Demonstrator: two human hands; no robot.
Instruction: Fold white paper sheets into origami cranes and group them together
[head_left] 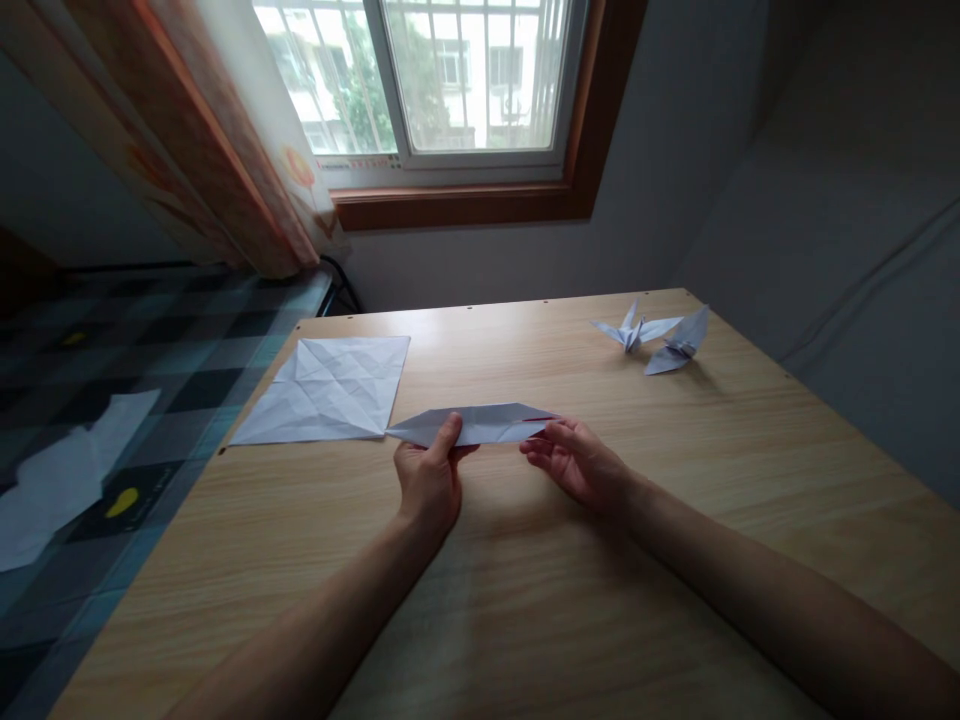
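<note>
A folded piece of white paper (487,424), long and narrow with pointed ends, is held level above the wooden table (525,620). My left hand (433,468) grips its left part, thumb on top and fingers underneath. At the right tip, my right hand (581,462) has its fingers closed round the pointed end, where a narrow slit shows between layers. Its lower fingers curl beneath the paper. Left of the folded paper, a creased white sheet (330,390) lies spread flat on the table.
Two folded paper cranes (631,330) stand at the table's back right. To the left, a bed with a checkered cover (150,350) bears a torn-looking white paper (67,475). A window (480,80) and an orange curtain (225,130) are behind the table.
</note>
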